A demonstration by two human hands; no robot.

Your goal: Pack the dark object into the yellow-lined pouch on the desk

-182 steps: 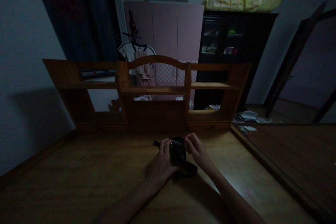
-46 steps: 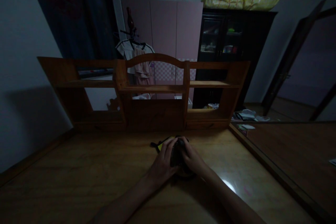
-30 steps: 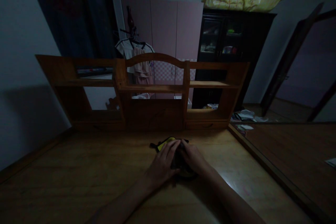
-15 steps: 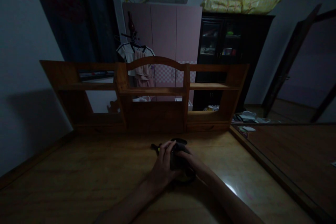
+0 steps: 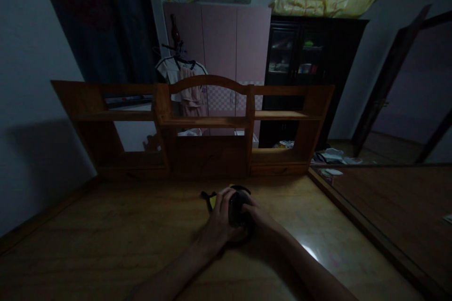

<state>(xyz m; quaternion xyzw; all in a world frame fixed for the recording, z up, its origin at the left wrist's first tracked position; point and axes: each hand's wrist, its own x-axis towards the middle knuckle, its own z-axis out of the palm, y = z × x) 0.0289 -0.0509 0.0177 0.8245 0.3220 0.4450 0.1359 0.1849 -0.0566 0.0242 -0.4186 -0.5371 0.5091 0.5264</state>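
Observation:
A black camera [image 5: 236, 210], dim in the low light, is between my two hands above the wooden tabletop [image 5: 141, 225]. Its rounded, dark front part points up toward me. My left hand [image 5: 219, 223] wraps around the left side, fingers curled over the top. On the right side my right hand [image 5: 260, 216] grips it, with thumb and fingers near the upper edge. A black strap with a yellow part [image 5: 212, 201] sticks out to the left, and more of it loops behind the camera. My hands hide much of the body.
A wooden shelf unit [image 5: 205, 122] stands along the tabletop's far edge. A raised wooden rim [image 5: 356, 225] runs down the right side. Behind are a pink wardrobe [image 5: 219, 42], a dark cabinet [image 5: 318, 56] and hanging clothes [image 5: 190, 84]. A white wall [image 5: 31, 150] is at left.
The camera has turned slightly between my hands, and my right fingers have shifted on it. More of the yellow strap part shows at left; the strap loop at lower right has mostly gone from sight.

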